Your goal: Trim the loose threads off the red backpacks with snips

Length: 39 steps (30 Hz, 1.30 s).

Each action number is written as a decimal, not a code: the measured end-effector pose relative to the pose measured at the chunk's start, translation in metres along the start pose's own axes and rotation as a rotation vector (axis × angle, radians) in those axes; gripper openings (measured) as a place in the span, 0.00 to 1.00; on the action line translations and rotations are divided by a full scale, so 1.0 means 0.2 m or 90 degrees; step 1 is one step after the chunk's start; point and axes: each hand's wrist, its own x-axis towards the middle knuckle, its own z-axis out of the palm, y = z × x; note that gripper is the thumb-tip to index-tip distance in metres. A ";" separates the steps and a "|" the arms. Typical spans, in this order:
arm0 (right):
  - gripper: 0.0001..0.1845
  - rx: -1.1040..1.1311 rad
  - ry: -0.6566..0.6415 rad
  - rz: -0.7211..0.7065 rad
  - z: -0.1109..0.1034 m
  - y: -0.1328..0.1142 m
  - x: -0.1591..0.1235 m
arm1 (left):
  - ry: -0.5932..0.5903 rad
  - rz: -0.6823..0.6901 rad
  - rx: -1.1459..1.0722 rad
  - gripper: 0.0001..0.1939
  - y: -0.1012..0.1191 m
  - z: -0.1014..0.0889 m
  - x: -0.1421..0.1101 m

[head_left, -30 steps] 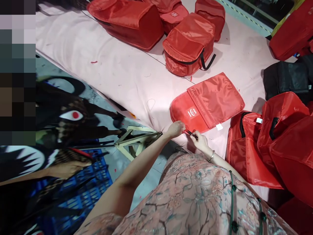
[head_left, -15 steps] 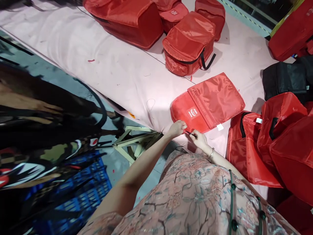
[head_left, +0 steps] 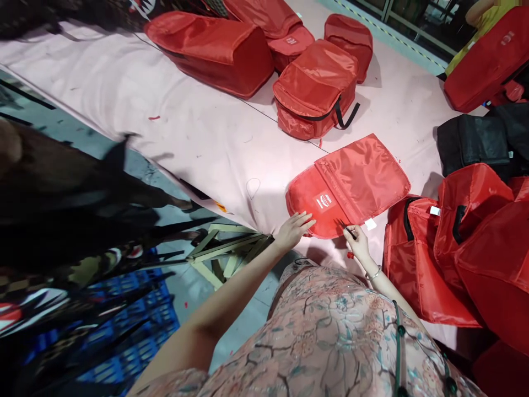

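Note:
A flat red bag piece (head_left: pixel 366 179) with a zip across it and a white printed logo lies on the pink-covered table. My left hand (head_left: pixel 294 230) rests on its rounded near edge, fingers stretched out. Just right of that edge, my right hand (head_left: pixel 356 242) grips small dark thread snips (head_left: pixel 346 227), their points up and toward the bag piece. A small red scrap (head_left: pixel 350 255) is below my right hand. At the piece's near right side a white label (head_left: pixel 370 224) sticks out.
Finished-looking red backpacks (head_left: pixel 318 88) stand farther up the table (head_left: pixel 215 143). To the right are more red bags (head_left: pixel 430 264) and a black bag (head_left: pixel 473 140). On the left, another person in dark clothes stands by a blue crate (head_left: pixel 136 325).
My hands have moved apart. The left has opened flat on the bag's edge, and the right has shifted right with the snips. A red scrap now shows below the right hand.

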 end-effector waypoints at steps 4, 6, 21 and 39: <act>0.17 0.030 0.019 -0.027 -0.02 -0.05 0.05 | 0.028 -0.015 -0.070 0.17 0.16 0.17 -0.01; 0.17 0.025 0.024 -0.038 -0.02 -0.08 0.06 | -0.006 -0.033 -0.139 0.15 0.29 0.25 0.01; 0.17 -0.337 -0.162 -0.094 0.01 -0.15 0.00 | 0.243 -0.306 -0.293 0.16 0.17 0.18 -0.09; 0.12 -0.815 -0.351 -0.260 0.28 -0.46 -0.03 | 0.280 -0.246 -0.132 0.07 0.24 0.21 -0.12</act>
